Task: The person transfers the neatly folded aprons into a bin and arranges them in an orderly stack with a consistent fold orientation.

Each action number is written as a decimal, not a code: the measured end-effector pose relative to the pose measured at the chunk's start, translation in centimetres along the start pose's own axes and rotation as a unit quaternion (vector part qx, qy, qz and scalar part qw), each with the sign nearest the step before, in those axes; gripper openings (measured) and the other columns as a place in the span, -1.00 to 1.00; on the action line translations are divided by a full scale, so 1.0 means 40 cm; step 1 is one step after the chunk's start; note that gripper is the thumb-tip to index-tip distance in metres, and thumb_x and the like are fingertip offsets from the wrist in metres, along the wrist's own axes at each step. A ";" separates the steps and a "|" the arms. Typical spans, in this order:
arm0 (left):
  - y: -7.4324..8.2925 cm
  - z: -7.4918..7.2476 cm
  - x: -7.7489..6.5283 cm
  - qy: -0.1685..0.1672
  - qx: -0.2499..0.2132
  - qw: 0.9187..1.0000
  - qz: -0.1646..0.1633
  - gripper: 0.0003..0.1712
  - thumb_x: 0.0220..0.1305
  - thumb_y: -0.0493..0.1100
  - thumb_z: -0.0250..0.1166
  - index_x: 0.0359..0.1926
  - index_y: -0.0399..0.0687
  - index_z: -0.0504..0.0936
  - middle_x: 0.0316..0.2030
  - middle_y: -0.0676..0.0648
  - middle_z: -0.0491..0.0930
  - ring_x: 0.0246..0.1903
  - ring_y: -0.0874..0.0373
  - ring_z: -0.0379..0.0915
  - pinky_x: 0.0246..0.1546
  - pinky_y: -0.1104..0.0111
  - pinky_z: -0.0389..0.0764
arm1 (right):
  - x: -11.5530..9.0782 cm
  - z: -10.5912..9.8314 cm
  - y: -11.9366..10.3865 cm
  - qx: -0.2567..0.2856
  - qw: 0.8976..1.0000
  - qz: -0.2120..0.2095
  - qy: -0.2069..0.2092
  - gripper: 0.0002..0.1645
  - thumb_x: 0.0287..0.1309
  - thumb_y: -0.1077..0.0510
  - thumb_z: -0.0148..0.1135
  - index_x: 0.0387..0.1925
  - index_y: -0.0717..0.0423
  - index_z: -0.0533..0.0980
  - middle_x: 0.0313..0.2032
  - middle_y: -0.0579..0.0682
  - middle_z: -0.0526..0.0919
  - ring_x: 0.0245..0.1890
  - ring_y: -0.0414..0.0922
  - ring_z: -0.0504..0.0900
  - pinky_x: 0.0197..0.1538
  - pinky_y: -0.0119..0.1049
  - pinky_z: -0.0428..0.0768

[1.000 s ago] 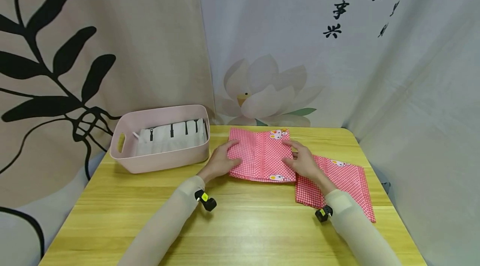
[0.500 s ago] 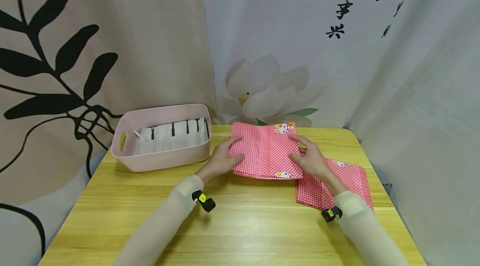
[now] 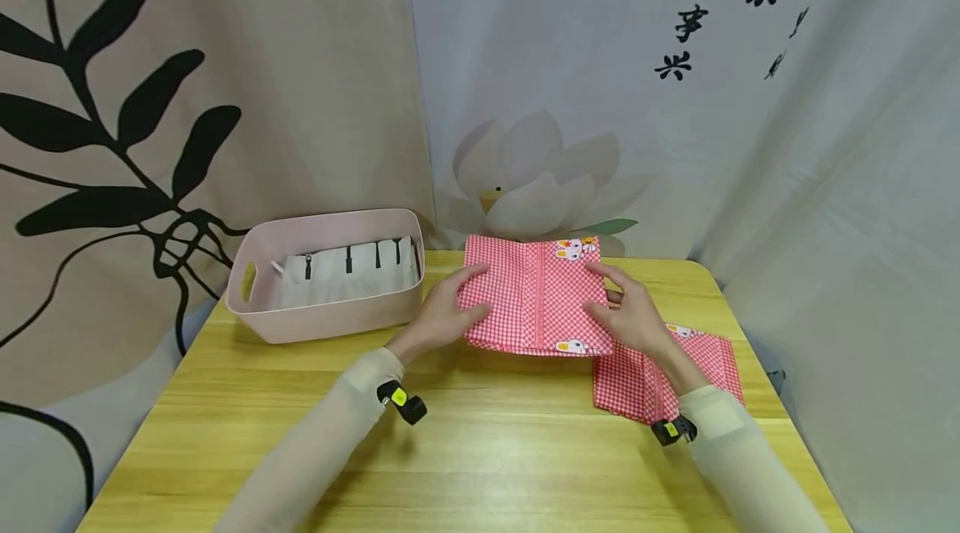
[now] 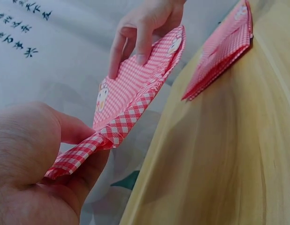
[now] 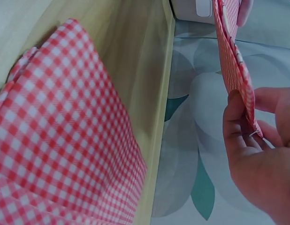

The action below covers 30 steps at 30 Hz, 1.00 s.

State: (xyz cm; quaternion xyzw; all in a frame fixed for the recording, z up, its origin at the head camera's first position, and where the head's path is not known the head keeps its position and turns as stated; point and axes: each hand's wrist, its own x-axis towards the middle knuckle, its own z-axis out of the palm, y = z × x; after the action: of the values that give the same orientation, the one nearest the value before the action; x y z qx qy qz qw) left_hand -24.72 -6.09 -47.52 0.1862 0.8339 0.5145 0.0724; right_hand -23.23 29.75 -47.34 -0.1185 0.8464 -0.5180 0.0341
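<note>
A folded red-and-white checked cloth (image 3: pixel 510 291) with rabbit prints and a lengthwise seam band is held up by its two sides. My left hand (image 3: pixel 444 312) pinches its left edge, thumb on the near face and fingers behind, as the left wrist view shows at the cloth's folded edge (image 4: pixel 128 117). The right edge is gripped by my right hand (image 3: pixel 632 314), with thumb and fingers on opposite faces. In the left wrist view the cloth hangs clear of the tabletop. A second folded checked cloth (image 3: pixel 708 362) lies on the table, partly behind my right forearm.
At the table's back left stands a pink plastic basket (image 3: pixel 330 323) holding a row of white items (image 3: pixel 322 287) with black zipper pulls. The wooden table (image 3: pixel 495 450) meets printed curtains (image 3: pixel 330 99) behind it. Small black cameras sit on both wrists.
Both hands have lifted the held cloth and shifted it slightly right, and the hands have spread a little with it. The second cloth stays in place on the table.
</note>
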 end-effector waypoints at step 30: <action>0.051 -0.074 -0.017 0.022 -0.006 1.000 0.007 -0.14 0.54 -0.17 0.45 0.74 0.13 0.36 0.66 -0.26 0.41 0.50 -0.24 0.52 0.52 -0.15 0.64 | 0.027 -0.012 -0.080 0.035 0.999 -0.026 0.004 -0.15 0.56 0.28 0.38 0.74 0.02 0.31 0.74 0.29 0.24 0.47 0.45 0.62 0.05 -0.44 0.84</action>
State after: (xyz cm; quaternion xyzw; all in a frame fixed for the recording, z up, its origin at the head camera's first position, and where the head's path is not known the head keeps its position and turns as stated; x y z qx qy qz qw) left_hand -24.54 -8.00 -44.40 0.1808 0.8308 0.5238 0.0515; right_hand -23.82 28.53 -44.23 -0.1374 0.8245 -0.5485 0.0211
